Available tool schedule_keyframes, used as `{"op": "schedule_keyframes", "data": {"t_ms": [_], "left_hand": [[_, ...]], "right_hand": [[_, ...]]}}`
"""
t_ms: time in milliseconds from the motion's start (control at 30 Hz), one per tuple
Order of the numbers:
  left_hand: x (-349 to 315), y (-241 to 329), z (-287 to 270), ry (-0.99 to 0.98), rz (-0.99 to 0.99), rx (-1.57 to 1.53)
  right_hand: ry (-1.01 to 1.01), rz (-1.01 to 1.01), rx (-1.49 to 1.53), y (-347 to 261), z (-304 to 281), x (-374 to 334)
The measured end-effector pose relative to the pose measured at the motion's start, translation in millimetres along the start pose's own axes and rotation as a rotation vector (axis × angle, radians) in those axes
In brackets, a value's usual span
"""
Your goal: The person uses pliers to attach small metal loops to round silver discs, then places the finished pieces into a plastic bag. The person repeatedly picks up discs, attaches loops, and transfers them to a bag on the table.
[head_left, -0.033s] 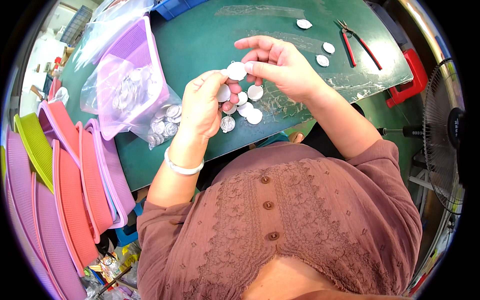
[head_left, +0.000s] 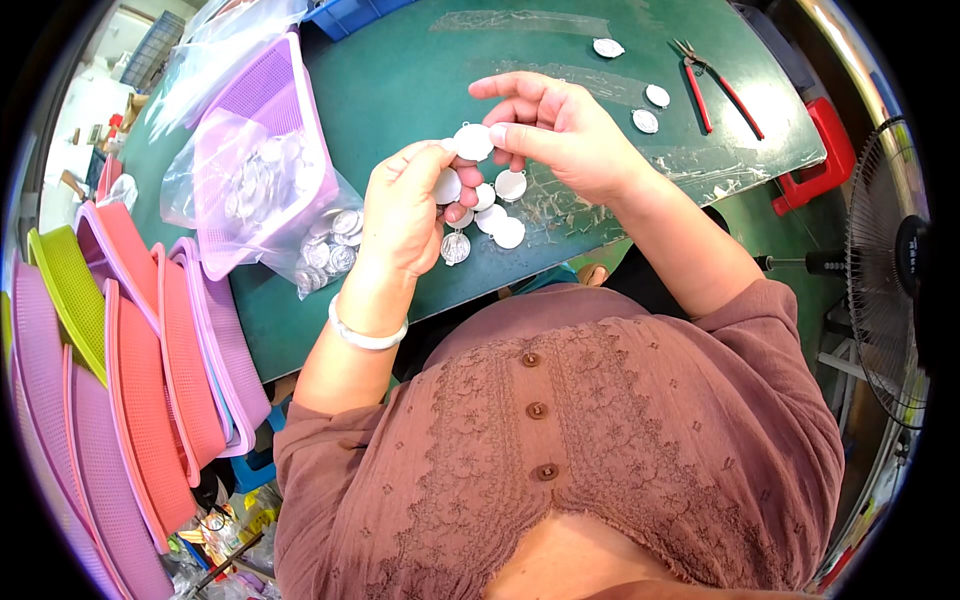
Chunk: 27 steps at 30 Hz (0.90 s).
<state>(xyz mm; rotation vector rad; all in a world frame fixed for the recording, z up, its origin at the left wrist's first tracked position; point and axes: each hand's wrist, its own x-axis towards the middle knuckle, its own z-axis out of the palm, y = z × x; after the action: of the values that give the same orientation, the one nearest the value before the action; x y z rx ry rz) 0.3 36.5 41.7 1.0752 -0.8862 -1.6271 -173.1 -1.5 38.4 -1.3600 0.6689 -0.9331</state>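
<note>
Hands are raised together over the green table (head_left: 420, 70). 1 white round disc (head_left: 473, 141) is pinched between the fingertips of the right hand (head_left: 560, 135) and the left hand (head_left: 405, 205), above the table's near edge. More discs (head_left: 497, 213) are bunched under the left hand, touching its fingers. Just left of that hand, a clear bag of silvery discs (head_left: 325, 250) is spilled from a purple basket (head_left: 270, 150). 3 discs (head_left: 645, 120) and red-handled pliers (head_left: 715, 85) are seen well apart at the table's far right. Pink and purple trays (head_left: 150, 370) are stacked at the left.
</note>
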Motion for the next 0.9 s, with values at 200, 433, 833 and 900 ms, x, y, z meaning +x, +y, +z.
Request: {"op": "schedule_keyframes", "data": {"t_ms": [200, 433, 833, 900], "left_hand": [[-0.2, -0.5, -0.5, -0.005, -0.007, -0.016], [1.3, -0.4, -0.8, -0.016, -0.010, -0.086], [4.8, -3.8, -3.2, 0.017, -0.011, -0.099], [5.1, -4.0, -3.5, 0.010, -0.013, -0.104]], "right_hand": [[-0.005, 0.013, -0.016, 0.0, 0.2, 0.4], [-0.007, 0.015, -0.020, 1.5, -0.8, 0.4], [-0.064, -0.134, -0.031, 7.5, -0.3, 1.7], [-0.067, -0.130, -0.035, 9.5, 0.2, 2.3]]}}
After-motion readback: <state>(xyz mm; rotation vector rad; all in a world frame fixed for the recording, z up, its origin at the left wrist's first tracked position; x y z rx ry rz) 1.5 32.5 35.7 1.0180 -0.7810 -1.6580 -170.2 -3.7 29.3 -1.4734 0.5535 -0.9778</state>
